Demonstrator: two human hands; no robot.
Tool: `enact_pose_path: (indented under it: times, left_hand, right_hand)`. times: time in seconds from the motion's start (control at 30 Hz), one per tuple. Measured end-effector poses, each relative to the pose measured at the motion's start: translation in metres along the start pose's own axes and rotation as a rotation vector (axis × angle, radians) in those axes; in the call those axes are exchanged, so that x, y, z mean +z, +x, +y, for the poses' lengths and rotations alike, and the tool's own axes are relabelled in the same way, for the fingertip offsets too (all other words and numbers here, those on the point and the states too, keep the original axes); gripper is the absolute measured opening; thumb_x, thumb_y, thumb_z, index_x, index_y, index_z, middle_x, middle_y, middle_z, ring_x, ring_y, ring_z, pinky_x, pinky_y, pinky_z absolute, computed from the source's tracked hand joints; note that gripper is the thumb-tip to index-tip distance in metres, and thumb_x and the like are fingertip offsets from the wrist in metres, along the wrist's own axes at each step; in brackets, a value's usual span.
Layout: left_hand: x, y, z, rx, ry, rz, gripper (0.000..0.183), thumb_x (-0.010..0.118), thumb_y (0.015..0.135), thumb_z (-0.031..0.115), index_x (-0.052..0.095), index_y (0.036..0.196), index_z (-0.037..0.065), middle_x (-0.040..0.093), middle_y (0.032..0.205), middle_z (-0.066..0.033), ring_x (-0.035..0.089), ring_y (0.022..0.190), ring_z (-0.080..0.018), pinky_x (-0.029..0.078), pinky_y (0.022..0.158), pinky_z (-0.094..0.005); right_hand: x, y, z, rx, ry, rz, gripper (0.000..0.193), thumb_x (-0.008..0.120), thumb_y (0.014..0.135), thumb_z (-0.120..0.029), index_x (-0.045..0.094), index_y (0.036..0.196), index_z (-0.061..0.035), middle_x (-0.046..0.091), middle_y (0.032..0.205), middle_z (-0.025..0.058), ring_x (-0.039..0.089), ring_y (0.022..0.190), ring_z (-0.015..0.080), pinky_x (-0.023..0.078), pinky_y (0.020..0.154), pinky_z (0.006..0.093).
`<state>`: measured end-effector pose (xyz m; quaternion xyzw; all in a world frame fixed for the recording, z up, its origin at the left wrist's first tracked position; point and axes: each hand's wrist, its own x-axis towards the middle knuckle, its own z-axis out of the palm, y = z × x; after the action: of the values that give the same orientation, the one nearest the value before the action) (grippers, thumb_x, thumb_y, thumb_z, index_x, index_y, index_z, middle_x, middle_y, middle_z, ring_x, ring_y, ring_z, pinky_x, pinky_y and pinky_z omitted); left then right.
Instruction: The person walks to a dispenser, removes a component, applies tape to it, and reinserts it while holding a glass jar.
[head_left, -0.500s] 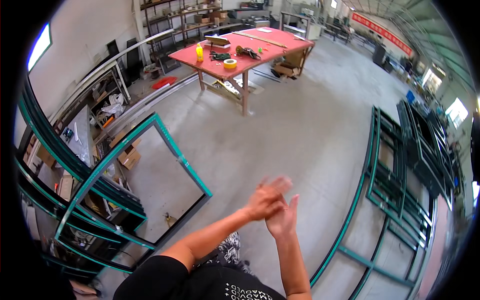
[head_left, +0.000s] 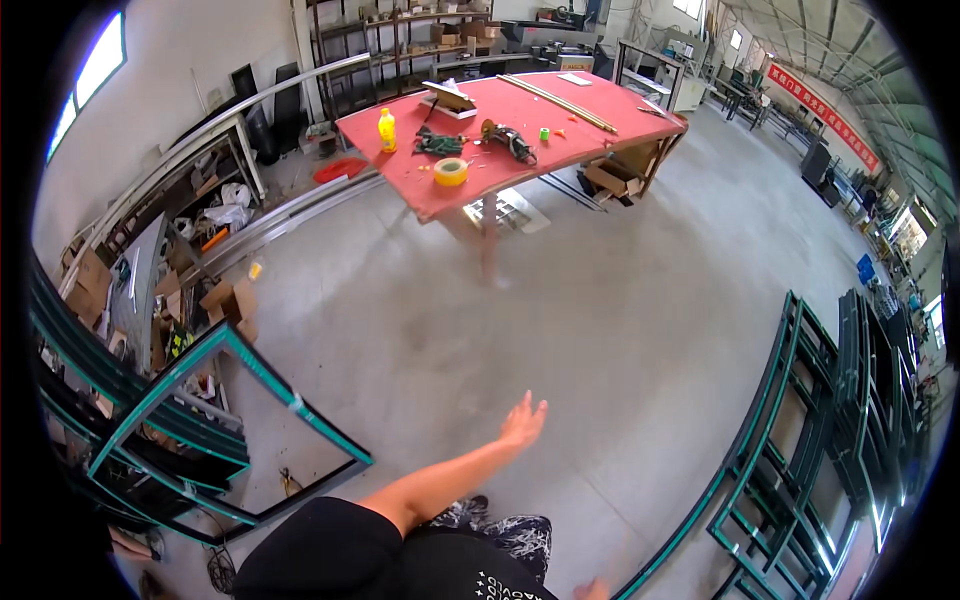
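Note:
My left hand [head_left: 523, 420] reaches out over the bare grey floor [head_left: 600, 400] with its fingers apart and nothing in it. Only a blurred bit of my right hand [head_left: 592, 590] shows at the lower edge, beside the green-edged frames on the right; its fingers cannot be made out. Ahead stands a table with a red top [head_left: 560, 110]. On it are a yellow bottle [head_left: 387, 131], a roll of yellow tape [head_left: 451, 172], a dark power tool [head_left: 510, 142] and long thin strips [head_left: 560, 103]. Neither hand touches any of these.
Dark window frames with green edges [head_left: 270, 385] lean at the left, and more frames [head_left: 770, 420] stand along the right. Behind the left frames is a cluttered workbench [head_left: 150, 270]. Open cardboard boxes [head_left: 612, 178] lie under the table. Shelving [head_left: 400, 20] lines the back wall.
My hands were together in front of me; they have parted. My right hand has dropped to the lower edge. The table is nearer, and the left frames sit lower in view.

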<state>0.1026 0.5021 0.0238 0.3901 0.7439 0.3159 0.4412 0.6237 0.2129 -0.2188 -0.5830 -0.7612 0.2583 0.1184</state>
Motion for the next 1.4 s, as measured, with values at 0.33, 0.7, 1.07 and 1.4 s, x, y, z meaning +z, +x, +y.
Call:
enact_pose_path:
  times: [0.33, 0.7, 1.07, 1.4]
  left_hand:
    - [-0.025, 0.222, 0.060, -0.136, 0.048, 0.278, 0.073, 0.034, 0.093, 0.056, 0.028, 0.144, 0.005, 0.039, 0.142, -0.0208, 0.035, 0.133, -0.0352, 0.027, 0.110, -0.0427]
    - [-0.068, 0.462, 0.153, -0.385, -0.042, 0.498, 0.070, 0.035, 0.093, 0.054, 0.031, 0.142, 0.004, 0.037, 0.142, -0.0232, 0.035, 0.132, -0.0376, 0.028, 0.109, -0.0440]
    - [-0.066, 0.816, 0.384, -0.265, 0.086, 0.371, 0.071, 0.034, 0.094, 0.054, 0.022, 0.147, 0.009, 0.036, 0.145, -0.0195, 0.031, 0.136, -0.0354, 0.027, 0.110, -0.0452]
    - [0.022, 1.098, 0.525, -0.045, 0.445, 0.308, 0.076, 0.040, 0.092, 0.055, 0.018, 0.149, 0.010, 0.023, 0.152, -0.0188, 0.014, 0.142, -0.0359, 0.014, 0.113, -0.0513]
  right_hand:
    - [-0.057, 0.237, -0.046, 0.569, -0.082, -0.620, 0.053, 0.056, 0.085, -0.033, 0.052, 0.128, -0.0038, 0.053, 0.121, 0.0205, 0.054, 0.106, 0.0321, 0.045, 0.090, 0.0457]
    - [-0.221, 0.956, -0.071, 0.452, 0.806, 0.053, 0.016, 0.049, 0.092, -0.016, 0.050, 0.080, -0.0053, 0.053, 0.063, 0.0046, 0.054, 0.053, 0.0135, 0.043, 0.042, 0.0266]
    - [-0.231, 1.115, -0.046, 0.683, 0.425, -0.262, 0.069, 0.067, 0.081, -0.044, 0.052, 0.125, 0.0070, 0.054, 0.127, 0.0245, 0.051, 0.120, 0.0343, 0.041, 0.099, 0.0428]
    - [-0.299, 1.287, 0.089, 1.032, 0.483, -0.274, 0.086, 0.062, 0.083, -0.053, 0.035, 0.138, 0.0069, 0.038, 0.142, 0.0255, 0.036, 0.133, 0.0354, 0.031, 0.108, 0.0447]
